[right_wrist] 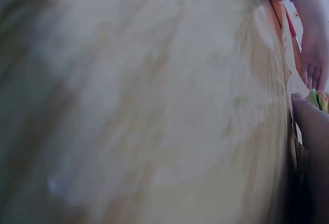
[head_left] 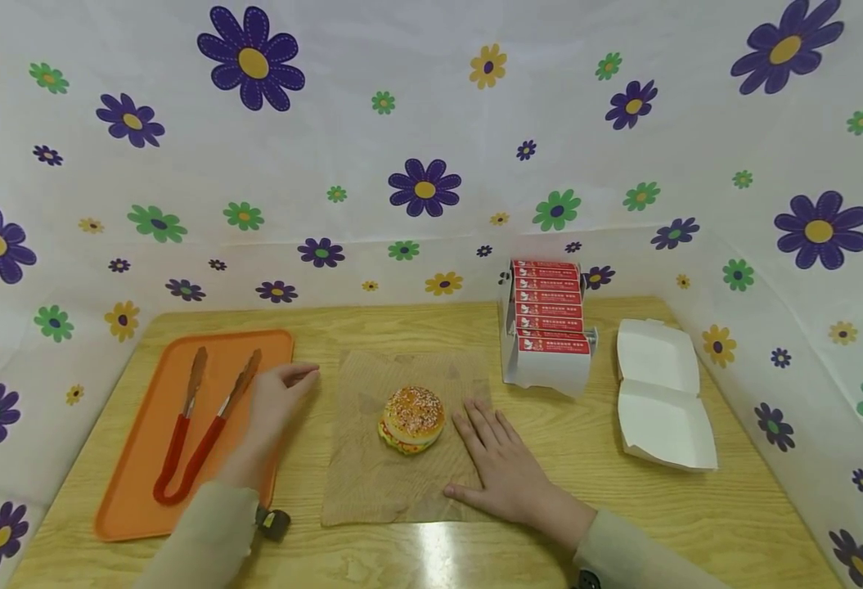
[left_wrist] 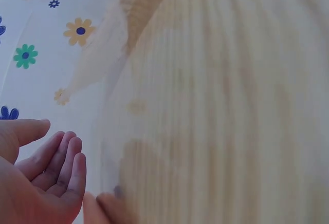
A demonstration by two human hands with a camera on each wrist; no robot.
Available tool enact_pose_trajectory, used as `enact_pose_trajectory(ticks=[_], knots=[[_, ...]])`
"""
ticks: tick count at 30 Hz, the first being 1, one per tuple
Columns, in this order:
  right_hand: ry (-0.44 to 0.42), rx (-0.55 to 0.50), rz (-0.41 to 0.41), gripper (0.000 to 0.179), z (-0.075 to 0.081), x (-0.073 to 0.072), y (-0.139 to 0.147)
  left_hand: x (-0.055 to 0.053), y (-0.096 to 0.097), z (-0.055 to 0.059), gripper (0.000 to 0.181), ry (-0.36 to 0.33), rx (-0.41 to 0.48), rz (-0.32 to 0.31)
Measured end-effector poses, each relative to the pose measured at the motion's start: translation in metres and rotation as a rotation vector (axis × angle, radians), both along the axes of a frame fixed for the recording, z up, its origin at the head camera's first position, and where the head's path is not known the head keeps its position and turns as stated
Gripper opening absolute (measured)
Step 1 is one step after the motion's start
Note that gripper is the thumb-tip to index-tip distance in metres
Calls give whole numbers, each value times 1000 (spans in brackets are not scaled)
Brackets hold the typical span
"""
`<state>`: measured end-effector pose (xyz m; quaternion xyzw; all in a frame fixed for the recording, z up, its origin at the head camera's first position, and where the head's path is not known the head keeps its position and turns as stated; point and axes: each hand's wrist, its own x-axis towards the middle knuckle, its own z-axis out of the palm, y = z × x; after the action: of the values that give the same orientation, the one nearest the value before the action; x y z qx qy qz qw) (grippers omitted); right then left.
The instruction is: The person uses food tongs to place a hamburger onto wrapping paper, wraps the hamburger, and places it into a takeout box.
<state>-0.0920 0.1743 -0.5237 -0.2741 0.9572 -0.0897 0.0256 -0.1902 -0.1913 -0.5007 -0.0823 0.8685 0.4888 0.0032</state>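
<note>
While the left hand (head_left: 278, 401), loosely curled and empty, sits left of centre and the right hand (head_left: 505, 474) rests spread-fingered on the brown paper (head_left: 361, 483), the sesame-bun hamburger (head_left: 412, 417) at lower centre looks light, perhaps squashy, best gripped round its sides.

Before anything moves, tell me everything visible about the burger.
The burger has a domed, golden-brown bun top sprinkled with pale seeds; a green-yellow layer with red bits peeks out below. Its material is unclear. Whole and upright, it rests near the middle of a brown paper sheet, the right hand beside it, not touching.
</note>
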Motion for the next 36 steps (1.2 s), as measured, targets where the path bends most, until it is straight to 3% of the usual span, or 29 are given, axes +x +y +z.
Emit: enact_pose_trajectory(ticks=[7, 13, 25, 30, 36], knots=[[-3, -1, -1, 102, -1, 0, -1, -13, 15, -10, 30, -15, 0, -11], [9, 2, -1, 102, -2, 1, -1, -18, 24, -12, 29, -24, 17, -11], [22, -5, -2, 102, 0, 1, 0, -18, 39, -14, 32, -22, 56, -45], [27, 2, -3, 102, -2, 0, 0, -15, 47, -12, 31, 7, 89, -44], [21, 2, -4, 103, -3, 0, 0, -9, 58, -6, 33, 57, 61, -40]])
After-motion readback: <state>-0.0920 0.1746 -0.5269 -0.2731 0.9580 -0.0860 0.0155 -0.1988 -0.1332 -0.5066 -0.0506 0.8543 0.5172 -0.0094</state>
